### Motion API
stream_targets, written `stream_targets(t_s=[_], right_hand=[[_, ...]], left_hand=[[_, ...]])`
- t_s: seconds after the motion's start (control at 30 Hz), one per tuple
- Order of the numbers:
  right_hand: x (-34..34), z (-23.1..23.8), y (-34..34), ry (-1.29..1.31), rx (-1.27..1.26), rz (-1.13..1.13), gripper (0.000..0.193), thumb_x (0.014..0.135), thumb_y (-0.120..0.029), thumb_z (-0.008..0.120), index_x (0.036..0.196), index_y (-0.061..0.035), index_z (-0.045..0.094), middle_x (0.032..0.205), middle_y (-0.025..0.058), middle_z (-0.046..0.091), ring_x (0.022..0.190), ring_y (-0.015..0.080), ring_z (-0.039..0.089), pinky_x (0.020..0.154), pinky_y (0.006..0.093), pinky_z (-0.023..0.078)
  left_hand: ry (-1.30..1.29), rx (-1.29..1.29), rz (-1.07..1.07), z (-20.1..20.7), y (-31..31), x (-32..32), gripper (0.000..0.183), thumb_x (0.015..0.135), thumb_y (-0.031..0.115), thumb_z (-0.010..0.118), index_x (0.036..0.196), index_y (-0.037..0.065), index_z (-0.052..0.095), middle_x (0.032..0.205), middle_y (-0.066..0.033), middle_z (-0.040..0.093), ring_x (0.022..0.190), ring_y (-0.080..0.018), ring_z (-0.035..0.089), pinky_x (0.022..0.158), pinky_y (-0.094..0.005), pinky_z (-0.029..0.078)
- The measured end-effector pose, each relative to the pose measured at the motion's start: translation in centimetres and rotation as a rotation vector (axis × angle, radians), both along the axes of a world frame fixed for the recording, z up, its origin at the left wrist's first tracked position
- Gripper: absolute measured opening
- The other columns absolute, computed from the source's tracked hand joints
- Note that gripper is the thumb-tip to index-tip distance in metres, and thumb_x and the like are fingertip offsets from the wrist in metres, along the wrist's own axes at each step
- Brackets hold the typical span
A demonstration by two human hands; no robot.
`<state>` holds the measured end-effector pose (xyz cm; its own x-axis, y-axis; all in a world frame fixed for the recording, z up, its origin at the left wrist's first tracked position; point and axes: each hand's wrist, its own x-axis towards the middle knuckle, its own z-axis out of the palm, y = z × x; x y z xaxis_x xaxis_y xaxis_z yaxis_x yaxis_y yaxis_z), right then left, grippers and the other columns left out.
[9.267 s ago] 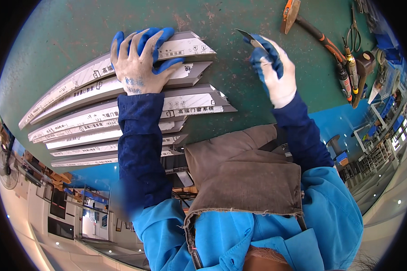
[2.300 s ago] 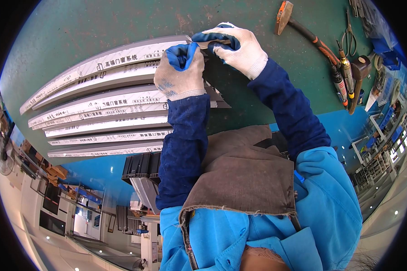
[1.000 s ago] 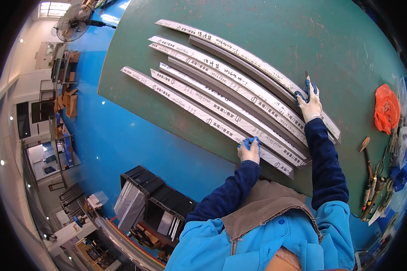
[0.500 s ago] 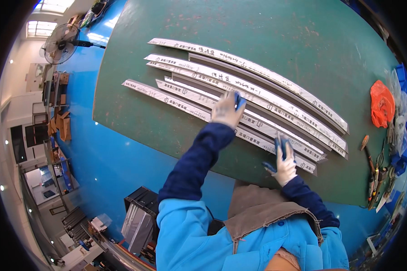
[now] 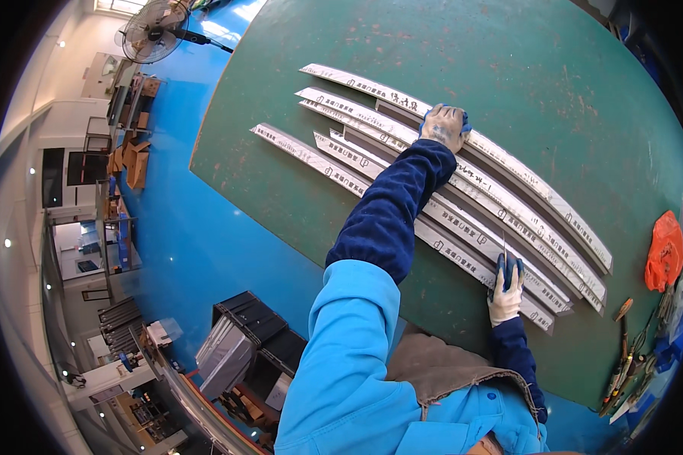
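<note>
Several long metal profiles with white printed film lie side by side on the green tabletop, running from upper left to lower right. Both my hands wear white gloves with blue on the finger side. My left hand reaches over to the farthest profile and is closed around it near its middle, the fingers curled over its far edge. My right hand is open, its fingers stretched out at the nearest profile. Between them, the other profiles lie close together; my left forearm hides part of them.
An orange plastic bag lies at the table's right edge. Hand tools and a wood-handled brush lie below it. A standing fan is beyond the table's left edge. Black crates stand on the blue floor.
My left hand has moved away from me, from the nearer profiles to the farthest one, and has closed on it. My right hand stays by the nearest profile. The view has shifted.
</note>
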<state>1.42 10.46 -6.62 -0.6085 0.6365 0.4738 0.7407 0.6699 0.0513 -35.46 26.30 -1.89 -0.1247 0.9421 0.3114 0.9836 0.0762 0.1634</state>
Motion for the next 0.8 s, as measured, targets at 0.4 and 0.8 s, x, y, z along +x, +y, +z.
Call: stream_targets(t_s=[0.4,0.8], right_hand=[[-1.0,0.3,32.7,-0.234,-0.168,0.225,0.087,0.066,0.006,0.061,0.144,-0.024,0.036,0.15,0.0159,0.029,0.108,0.0383,0.057,0.07,0.0339,0.058],[-14.4,7.3,41.8,0.315,-0.452,-0.367,0.08,0.077,-0.012,0.067,0.147,-0.0135,0.027,0.145,0.0251,0.031,0.094,0.04,0.059,0.072,0.041,0.054]], left_hand=[[0.006,-0.153,0.597,2.8,8.7,-5.0,0.029,0.082,0.031,0.065,0.093,0.005,0.058,0.085,-0.0075,0.065,0.086,-0.0231,0.062,0.09,-0.0337,0.043],[-0.274,-0.11,1.046,3.1,5.5,-13.3,0.039,0.09,0.045,0.052,0.107,0.01,0.053,0.104,-0.0175,0.064,0.084,-0.0355,0.064,0.076,-0.0437,0.05]])
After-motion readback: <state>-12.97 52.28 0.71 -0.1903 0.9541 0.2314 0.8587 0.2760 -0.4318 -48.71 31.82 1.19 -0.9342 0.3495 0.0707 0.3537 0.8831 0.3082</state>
